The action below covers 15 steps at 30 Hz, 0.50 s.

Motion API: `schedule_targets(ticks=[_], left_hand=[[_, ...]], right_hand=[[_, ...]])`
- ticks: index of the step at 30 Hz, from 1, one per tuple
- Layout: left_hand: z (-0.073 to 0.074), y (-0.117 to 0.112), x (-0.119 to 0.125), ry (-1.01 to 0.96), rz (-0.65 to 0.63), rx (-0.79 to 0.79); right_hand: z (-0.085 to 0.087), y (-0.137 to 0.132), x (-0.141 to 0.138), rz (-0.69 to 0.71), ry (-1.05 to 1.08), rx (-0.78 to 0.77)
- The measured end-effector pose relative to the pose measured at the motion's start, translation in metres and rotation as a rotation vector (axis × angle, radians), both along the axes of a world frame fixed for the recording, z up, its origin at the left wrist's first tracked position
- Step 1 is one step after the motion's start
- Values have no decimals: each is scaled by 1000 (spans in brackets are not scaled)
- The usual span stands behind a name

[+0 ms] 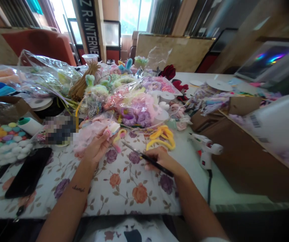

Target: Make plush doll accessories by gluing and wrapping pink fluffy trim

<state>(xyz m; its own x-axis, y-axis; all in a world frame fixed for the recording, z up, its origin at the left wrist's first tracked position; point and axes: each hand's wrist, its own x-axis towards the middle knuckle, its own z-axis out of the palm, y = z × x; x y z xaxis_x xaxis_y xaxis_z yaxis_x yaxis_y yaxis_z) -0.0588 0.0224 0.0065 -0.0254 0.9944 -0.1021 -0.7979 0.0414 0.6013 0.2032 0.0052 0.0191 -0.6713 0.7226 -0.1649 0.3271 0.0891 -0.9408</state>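
Observation:
My left hand (98, 146) is closed, fingertips pinching a small white-and-pink craft piece (113, 128) whose exact kind is too blurred to tell. Just right of it a fuzzy yellow-and-pink strip (119, 139) curves down over the floral cloth. Wrapped in my right hand (162, 159) is a slim tool with a black handle (159, 165) and a thin metal tip, pointing left toward the strip. The tip looks apart from the strip. Beyond my right hand lies a bundle of yellow fuzzy stems (161, 137).
A white glue gun (206, 149) rests at right, its cord hanging toward the table edge, beside a cardboard box (232, 158). Bagged craft flowers (134, 104) heap up at the back. A black phone (28, 173) and bagged pompoms (8, 141) lie at left.

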Motion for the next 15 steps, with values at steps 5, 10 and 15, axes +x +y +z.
schedule_targets(ticks=[5,10,15], left_hand=[[-1,-3,2,-42,-16,0],[-2,-3,3,-41,1,-14],[3,-4,6,-28,18,-38]], right_hand=[[11,12,47,93,-297,107],[12,11,54,82,-461,129],[8,22,38,-116,-685,310]])
